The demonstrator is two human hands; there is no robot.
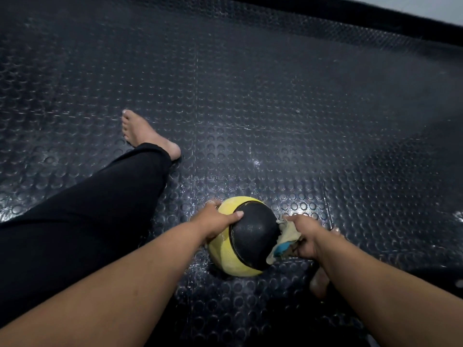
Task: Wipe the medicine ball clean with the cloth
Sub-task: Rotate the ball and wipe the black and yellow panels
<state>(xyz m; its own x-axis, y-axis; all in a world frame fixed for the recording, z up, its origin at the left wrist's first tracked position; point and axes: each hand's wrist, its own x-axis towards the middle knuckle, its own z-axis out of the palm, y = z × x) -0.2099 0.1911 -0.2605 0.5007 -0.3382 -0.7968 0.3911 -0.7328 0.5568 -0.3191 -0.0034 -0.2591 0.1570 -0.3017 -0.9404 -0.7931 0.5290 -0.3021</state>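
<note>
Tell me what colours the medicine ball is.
The medicine ball is yellow with a black panel, per the head view.

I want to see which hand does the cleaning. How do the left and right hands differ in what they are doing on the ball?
The left hand lies bare on the medicine ball, fingers spread over its upper left side with the thumb on the black panel; the right hand grips the cloth. The left hand touches the ball directly; the right hand presses the bunched cloth against the ball's right side. Both are at the ball, one on each side.
</note>
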